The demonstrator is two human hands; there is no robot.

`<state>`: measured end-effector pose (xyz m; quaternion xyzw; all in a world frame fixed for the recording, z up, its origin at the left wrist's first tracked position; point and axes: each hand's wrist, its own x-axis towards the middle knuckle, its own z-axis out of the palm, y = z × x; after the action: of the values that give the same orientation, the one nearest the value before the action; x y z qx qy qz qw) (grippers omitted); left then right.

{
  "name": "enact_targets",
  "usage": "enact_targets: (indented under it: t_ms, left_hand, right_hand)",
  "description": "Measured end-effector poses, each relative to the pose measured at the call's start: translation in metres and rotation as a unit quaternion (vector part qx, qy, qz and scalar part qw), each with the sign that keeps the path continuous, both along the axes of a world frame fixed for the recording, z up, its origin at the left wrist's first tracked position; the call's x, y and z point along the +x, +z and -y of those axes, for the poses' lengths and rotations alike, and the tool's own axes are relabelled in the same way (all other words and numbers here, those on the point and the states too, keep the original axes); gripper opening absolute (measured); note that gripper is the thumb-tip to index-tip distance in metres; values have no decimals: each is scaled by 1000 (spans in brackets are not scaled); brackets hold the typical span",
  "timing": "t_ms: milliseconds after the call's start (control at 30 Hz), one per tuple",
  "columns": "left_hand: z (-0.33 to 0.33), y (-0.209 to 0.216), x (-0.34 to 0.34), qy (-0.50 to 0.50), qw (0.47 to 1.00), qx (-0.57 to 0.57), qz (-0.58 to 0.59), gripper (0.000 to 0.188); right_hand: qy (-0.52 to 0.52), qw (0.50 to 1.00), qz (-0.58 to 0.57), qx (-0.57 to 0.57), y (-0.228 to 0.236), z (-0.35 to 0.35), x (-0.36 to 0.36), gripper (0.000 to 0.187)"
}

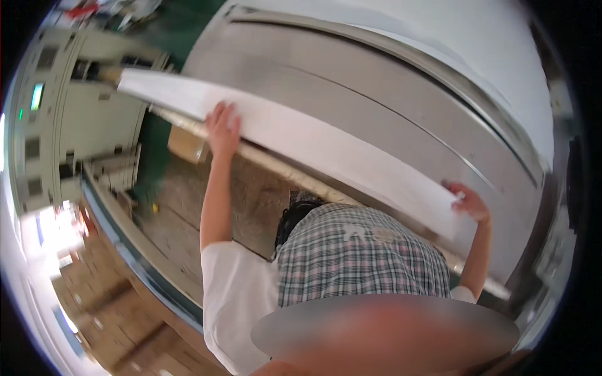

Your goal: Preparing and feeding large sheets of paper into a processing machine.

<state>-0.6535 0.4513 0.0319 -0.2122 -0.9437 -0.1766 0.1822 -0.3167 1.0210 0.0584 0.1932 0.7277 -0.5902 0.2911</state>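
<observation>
A long white strip of sheet material (326, 147) lies along the near side of a grey metal worktable (288, 75); whether it is paper, film or cloth I cannot tell. On its left part rests my left hand (224, 128), with the fingers stretched over the strip and slightly apart. Toward the other end, my right hand (470, 203) has its fingers bent together at the strip's far edge, with a bit of white between them. The strip's left end reaches past the table toward a machine cabinet.
A pale green machine cabinet (94, 119) with a lit display stands left. White sheet material (489, 56) covers the far side beyond a metal bar (401, 53). Below the table edge sits a cardboard box (186, 144). Stacked cartons (119, 313) fill the lower left.
</observation>
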Motion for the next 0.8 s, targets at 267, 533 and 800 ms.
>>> enact_targets:
  t_ms: [267, 533, 800]
  left_hand:
    - [8, 7, 6, 34, 998, 29, -45, 25]
    - [11, 10, 14, -22, 994, 104, -23, 22]
    - [20, 27, 5, -185, 971, 145, 48, 24]
  right_hand:
    - [122, 983, -46, -133, -13, 141, -109, 54]
    - [147, 983, -61, -88, -17, 227, -190, 47]
    - [51, 992, -115, -11, -41, 338, -271, 37]
